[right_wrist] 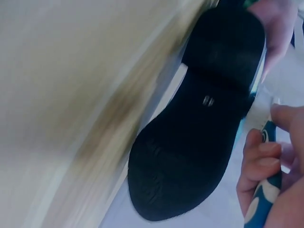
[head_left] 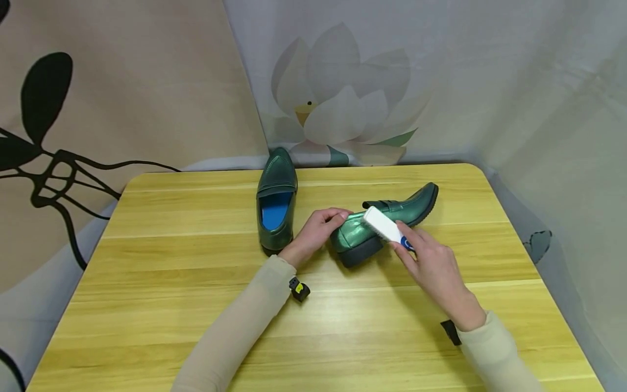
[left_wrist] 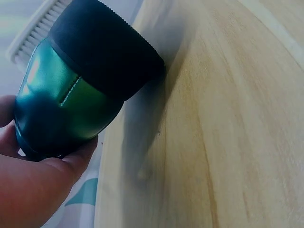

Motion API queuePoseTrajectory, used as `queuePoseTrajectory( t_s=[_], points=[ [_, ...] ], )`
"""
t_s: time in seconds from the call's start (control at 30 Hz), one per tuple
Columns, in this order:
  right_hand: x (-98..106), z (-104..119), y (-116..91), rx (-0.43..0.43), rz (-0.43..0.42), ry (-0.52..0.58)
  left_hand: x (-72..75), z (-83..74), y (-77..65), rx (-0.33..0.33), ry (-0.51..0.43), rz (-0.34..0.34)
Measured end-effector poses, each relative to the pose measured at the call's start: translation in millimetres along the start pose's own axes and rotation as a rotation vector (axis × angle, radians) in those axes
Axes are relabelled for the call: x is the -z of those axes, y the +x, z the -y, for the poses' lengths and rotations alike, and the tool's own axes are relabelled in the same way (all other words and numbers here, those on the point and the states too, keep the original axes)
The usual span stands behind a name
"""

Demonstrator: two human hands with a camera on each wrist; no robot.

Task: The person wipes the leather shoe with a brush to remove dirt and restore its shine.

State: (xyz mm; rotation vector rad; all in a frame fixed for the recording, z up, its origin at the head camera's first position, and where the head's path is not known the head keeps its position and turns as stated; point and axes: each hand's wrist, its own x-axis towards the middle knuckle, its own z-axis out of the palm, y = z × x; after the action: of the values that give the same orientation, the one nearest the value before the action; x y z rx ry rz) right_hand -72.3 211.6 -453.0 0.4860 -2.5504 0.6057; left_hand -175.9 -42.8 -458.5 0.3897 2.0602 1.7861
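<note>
At far left, a dark leaf print (head_left: 46, 95) on the beige cloth behind the pale wooden desk (head_left: 171, 283). Next, a cream left sleeve (head_left: 235, 326) reaching in over the near edge, and beyond it a dark green loafer (head_left: 277, 182) standing on its sole, toe away, blue insole (head_left: 275, 209) showing. Just right of that, a small black device (head_left: 300, 289) at the wrist, then the left hand (head_left: 318, 230) of the two hands, closed in a pinch on the back rim of a second green loafer, thumb and fingers on opposite sides. Behind, toward the middle, a pale lotus print (head_left: 343, 103) on the backdrop. Right of centre, over the desk, the second green loafer (head_left: 354, 233) itself, tipped on its side, heel near the left hand, toe pointing right and away, black sole (right_wrist: 190, 137) turned toward the right wrist. Across its heel end, a white brush head (head_left: 382, 223), bristles toward the green side; exact contact unclear. Farther right, the right hand (head_left: 433, 264), fingers curled firmly round the blue-and-white brush handle (right_wrist: 266, 194).
</note>
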Motion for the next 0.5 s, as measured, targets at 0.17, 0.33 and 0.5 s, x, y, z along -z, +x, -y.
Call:
queuePoseTrajectory(
  t_s=[0.17, 0.33, 0.5],
  points=[
    [2.1, -8.2, 1.9, -0.067, -0.018, -0.005, -0.9, -1.1, 0.4, 0.027, -0.003, -0.009],
    [2.4, -8.4, 3.6, -0.076, -0.010, 0.000, -2.7, -3.7, 4.1, 0.017, 0.108, -0.007],
    [0.2, -6.0, 2.1, -0.064, -0.015, 0.022, -2.8, -5.1, 5.7, -0.019, 0.226, 0.027]
  ],
)
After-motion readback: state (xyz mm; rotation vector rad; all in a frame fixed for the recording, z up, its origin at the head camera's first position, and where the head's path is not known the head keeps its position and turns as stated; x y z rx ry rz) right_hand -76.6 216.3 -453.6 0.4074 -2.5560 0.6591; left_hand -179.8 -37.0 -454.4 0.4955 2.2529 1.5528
